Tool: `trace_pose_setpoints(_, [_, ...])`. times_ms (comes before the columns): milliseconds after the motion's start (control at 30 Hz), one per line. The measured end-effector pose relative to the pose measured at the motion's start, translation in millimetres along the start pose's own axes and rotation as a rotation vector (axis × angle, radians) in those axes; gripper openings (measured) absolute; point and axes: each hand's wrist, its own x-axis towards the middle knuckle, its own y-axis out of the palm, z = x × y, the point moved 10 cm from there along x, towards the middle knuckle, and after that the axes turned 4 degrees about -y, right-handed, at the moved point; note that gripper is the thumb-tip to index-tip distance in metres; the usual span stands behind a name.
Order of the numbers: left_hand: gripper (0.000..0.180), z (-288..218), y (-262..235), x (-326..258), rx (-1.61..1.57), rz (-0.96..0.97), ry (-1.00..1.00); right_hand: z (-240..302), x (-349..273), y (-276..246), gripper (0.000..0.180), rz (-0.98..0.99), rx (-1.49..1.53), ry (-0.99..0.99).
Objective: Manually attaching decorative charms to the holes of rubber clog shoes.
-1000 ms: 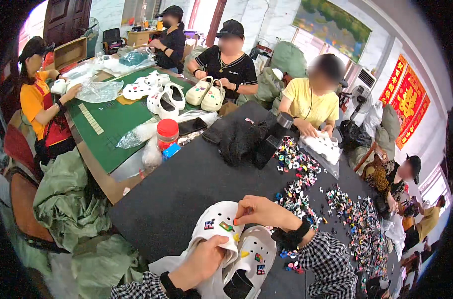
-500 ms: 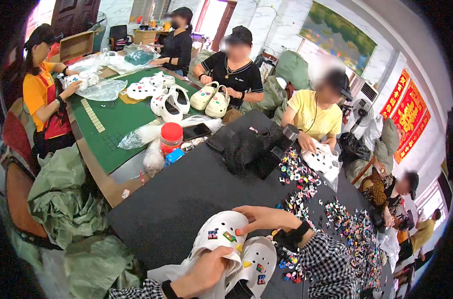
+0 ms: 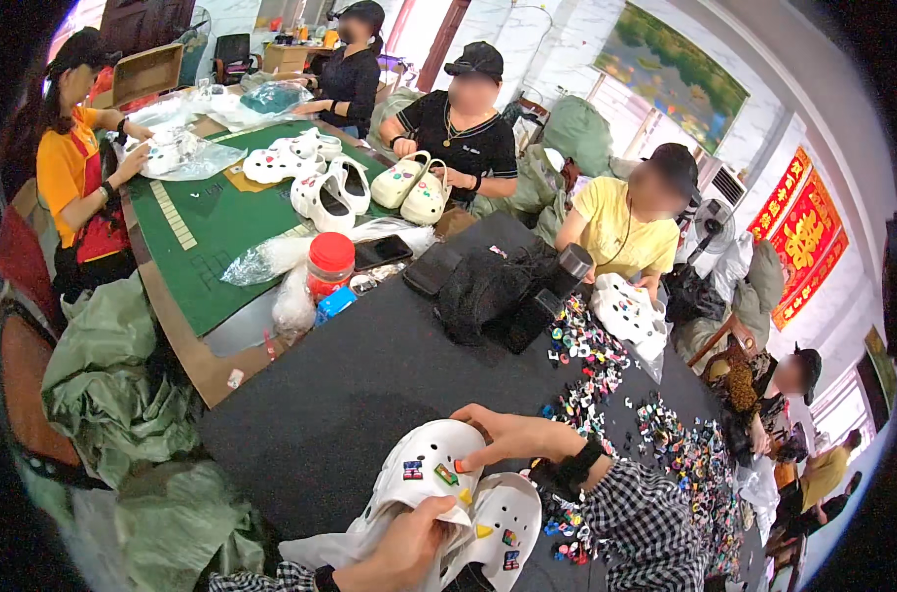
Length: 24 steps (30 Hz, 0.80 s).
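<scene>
A white clog with a holed upper carries small coloured charms, among them a green one and a yellow one. My left hand grips it near its opening, thumb on the upper. Across the toe bends my right hand, closed against the clog with a fingertip at a small orange charm. Its other fingers go behind the toe and are partly hidden. Beside it, on the right, lies a second white clog with similar charms. White wrapping shows under my left wrist.
Loose charms spread over the black table on my right. A black bag, a red-lidded jar and a phone stand beyond. Co-workers handle clogs around the tables. Green sacks lie on my left.
The view has shifted slightly. My hands keep nearly the same hold on the clog. Across the table, the person in yellow has turned a white clog and shifted their hands.
</scene>
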Motion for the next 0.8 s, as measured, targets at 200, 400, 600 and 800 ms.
trace_pose_setpoints(200, [0.023, 14.4, -0.4, -1.2, -0.264, 0.012, -0.284, 10.6, 5.7, 7.3, 0.078, 0.046, 0.011, 0.034])
trace_pose_setpoints(400, [0.040, 73.5, 29.2, 16.4, -1.104, -0.046, -0.487, 14.1, 2.8, 2.7, 0.079, 0.038, -0.104, 0.081])
trace_pose_setpoints(600, [0.037, 103.3, 35.6, 13.5, -1.146, -0.016, -0.514, 23.3, 10.4, 5.6, 0.082, 0.039, -0.152, 0.064])
trace_pose_setpoints(800, [0.034, 36.3, 2.9, -1.9, -0.266, 0.040, -0.243, 20.9, 6.6, 6.7, 0.081, 0.013, -0.086, 0.076])
